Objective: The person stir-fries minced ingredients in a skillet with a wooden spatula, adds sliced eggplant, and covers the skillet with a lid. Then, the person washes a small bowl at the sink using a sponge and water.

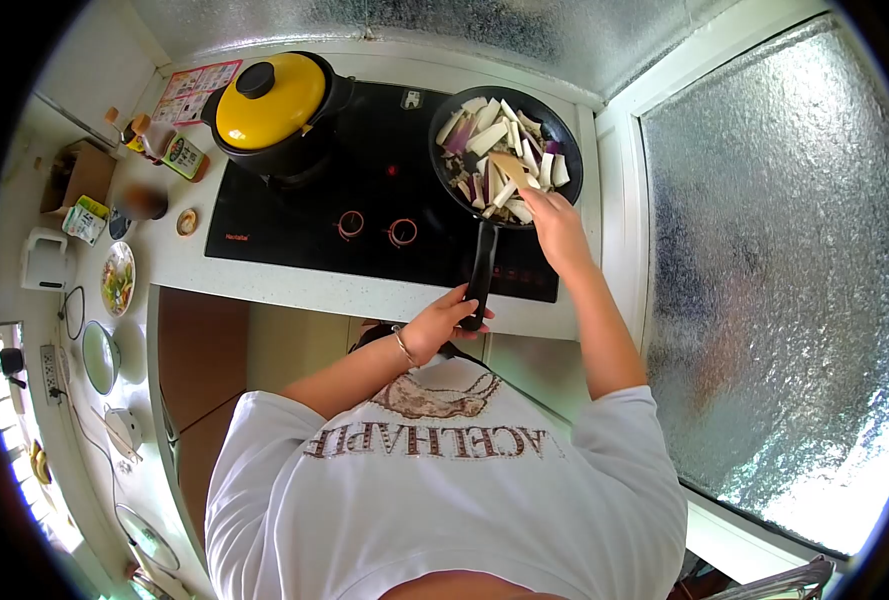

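A black frying pan (570,185) sits at the right of the black cooktop (294,225), holding pale and purple-skinned vegetable strips (486,140). My left hand (446,322) is closed around the pan's black handle (483,265), near its end. Over the pan's right lower rim, my right hand (558,228) grips a wooden spatula (509,166), whose blade is among the strips. The lower part of the spatula is hidden by my fingers.
A black pot with a yellow lid (282,105) stands on the cooktop's left side. Bottles (182,155), a small round dish (187,221), a plate of cut food (119,279) and a bowl (100,357) are on the left counter. A glass panel (764,270) rises at right.
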A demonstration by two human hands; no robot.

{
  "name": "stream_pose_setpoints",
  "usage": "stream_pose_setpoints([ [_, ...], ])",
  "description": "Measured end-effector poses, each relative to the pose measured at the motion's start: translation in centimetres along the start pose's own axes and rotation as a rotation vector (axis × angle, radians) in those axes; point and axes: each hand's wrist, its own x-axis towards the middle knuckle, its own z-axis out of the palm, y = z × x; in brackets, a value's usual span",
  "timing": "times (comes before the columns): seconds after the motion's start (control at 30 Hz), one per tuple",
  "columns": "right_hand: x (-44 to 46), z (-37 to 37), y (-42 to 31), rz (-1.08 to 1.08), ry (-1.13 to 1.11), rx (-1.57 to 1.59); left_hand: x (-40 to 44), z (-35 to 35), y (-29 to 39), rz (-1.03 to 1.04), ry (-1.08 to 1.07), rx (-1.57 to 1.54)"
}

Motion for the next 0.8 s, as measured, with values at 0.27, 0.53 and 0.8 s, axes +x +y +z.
stream_pose_setpoints([
  [0.27, -1.8, -3.4, -3.4, 0.073, -0.111, 0.014, -0.3, -0.3, 0.3, 0.025, -0.007, -0.006],
  [0.53, -1.2, -2.3, -3.7, -0.050, -0.136, 0.030, -0.1, -0.4, 0.1, 0.014, -0.015, 0.006],
  [0.8, 0.9, -0.7, -3.3, -0.122, -0.068, -0.038, -0.4, -0.5, 0.0, 0.013, -0.024, -0.001],
])
